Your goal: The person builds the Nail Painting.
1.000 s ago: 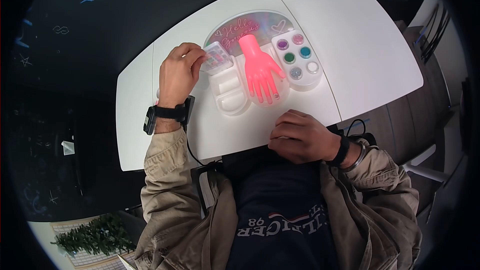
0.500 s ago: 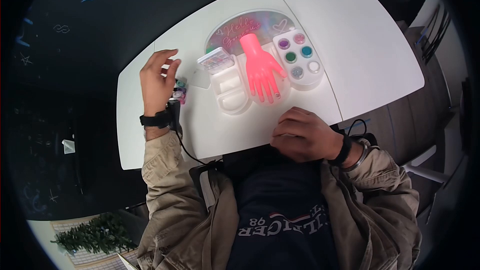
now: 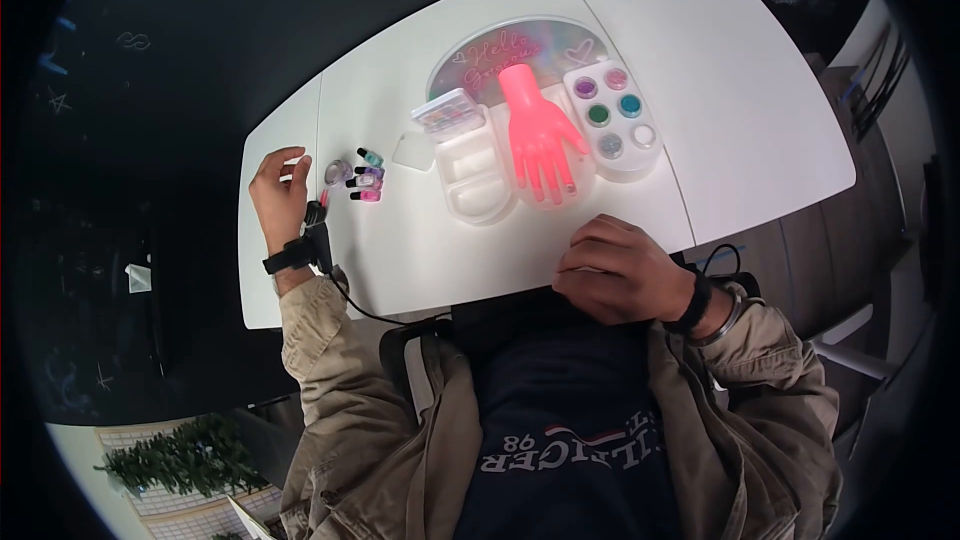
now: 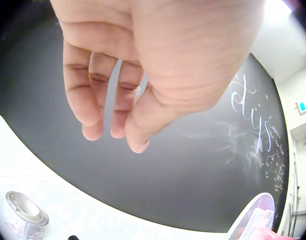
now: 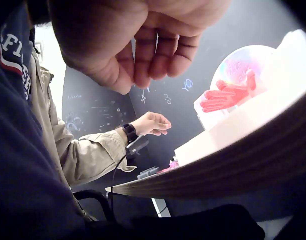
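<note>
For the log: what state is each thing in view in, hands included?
Left hand: raised, fingers bent, holding nothing.
Right hand: fingers curled, holding nothing.
Tape-like roll: lying flat, hole upward.
Nail polish bottles: capped, lying on their sides.
Pink model hand: back upward, fingers spread.
Glitter pots: seated in white holder; lids can't be told.
Clear case: tilted up; closure unclear.
Hello Gorgeous panel: upright.

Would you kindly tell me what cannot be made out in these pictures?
Head view: any lettering on the small bottles, too small.
Head view: contents of the clear case, too small.
Left wrist: most of the pink model hand, cut by the bottom edge.
Right wrist: part of the right hand, cut by the top edge.
</note>
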`<state>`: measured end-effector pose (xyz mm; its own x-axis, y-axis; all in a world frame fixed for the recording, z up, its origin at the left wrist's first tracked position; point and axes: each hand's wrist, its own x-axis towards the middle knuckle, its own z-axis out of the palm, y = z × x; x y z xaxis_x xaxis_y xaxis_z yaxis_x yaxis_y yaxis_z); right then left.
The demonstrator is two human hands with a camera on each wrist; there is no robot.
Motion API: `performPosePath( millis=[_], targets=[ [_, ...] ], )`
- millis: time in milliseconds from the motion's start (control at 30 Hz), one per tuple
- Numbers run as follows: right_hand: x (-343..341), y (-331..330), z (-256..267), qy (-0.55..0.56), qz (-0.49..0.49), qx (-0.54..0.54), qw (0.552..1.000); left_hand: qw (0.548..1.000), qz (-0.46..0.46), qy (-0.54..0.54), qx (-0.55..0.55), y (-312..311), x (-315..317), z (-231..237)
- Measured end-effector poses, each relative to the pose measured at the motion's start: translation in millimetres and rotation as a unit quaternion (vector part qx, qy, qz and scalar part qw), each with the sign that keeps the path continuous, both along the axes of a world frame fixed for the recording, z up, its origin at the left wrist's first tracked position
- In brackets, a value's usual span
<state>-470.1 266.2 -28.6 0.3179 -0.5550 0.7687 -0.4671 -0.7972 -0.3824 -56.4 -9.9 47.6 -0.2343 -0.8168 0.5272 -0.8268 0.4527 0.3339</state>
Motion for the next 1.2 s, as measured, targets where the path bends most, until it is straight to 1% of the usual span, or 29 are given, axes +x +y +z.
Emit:
performPosePath(
  millis=[100,300,433,533,600,633,733,833,933,1033,1133,1200],
  targets=[
    [-0.1,0.7,0.6,-0.002,0.001,0.000,1.000,0.999,0.039,-0.008,0.008,-3.1,19.3,-10.9],
    [0.2,0.7,1.7,-0.002,0.003,0.000,1.000,0.995,0.075,-0.026,0.058,-11.8,52.1,-43.3],
    [0.7,0.1,0.7,-0.002,0.006,-0.001,1.000,0.989,0.094,-0.070,0.090,-19.1,58.5,-62.3],
    [0.9,-0.6,-1.0,0.001,0.008,0.002,1.000,0.984,0.093,-0.134,0.077,-30.8,66.5,-79.9],
    [0.8,-0.4,0.1,0.000,0.008,0.001,1.000,0.976,0.109,-0.160,0.095,-34.3,64.3,-86.8],
    [0.8,-0.3,0.5,0.000,0.007,0.000,1.000,0.972,0.117,-0.173,0.104,-36.0,64.1,-88.9],
    [0.5,-0.2,0.0,0.001,0.005,0.001,1.000,0.966,0.120,-0.162,0.159,-38.7,61.7,-88.2],
    [-0.4,-0.1,0.2,-0.002,0.008,0.001,1.000,0.965,0.110,-0.169,0.165,-36.1,54.2,-82.4],
    [-0.5,0.0,1.3,-0.002,0.004,-0.002,1.000,0.970,0.107,-0.154,0.152,-36.5,51.6,-86.4],
    [-0.2,-0.1,0.0,-0.003,0.003,-0.004,1.000,0.979,0.103,-0.138,0.109,-37.7,49.8,-87.7],
    [-0.2,0.2,0.4,-0.002,0.003,-0.003,1.000,0.989,0.084,-0.100,0.071,-44.6,58.3,-90.9],
    [-0.1,-0.3,0.0,-0.001,0.004,-0.005,1.000,0.990,0.096,-0.100,0.023,-46.1,65.2,-91.1]
  ],
)
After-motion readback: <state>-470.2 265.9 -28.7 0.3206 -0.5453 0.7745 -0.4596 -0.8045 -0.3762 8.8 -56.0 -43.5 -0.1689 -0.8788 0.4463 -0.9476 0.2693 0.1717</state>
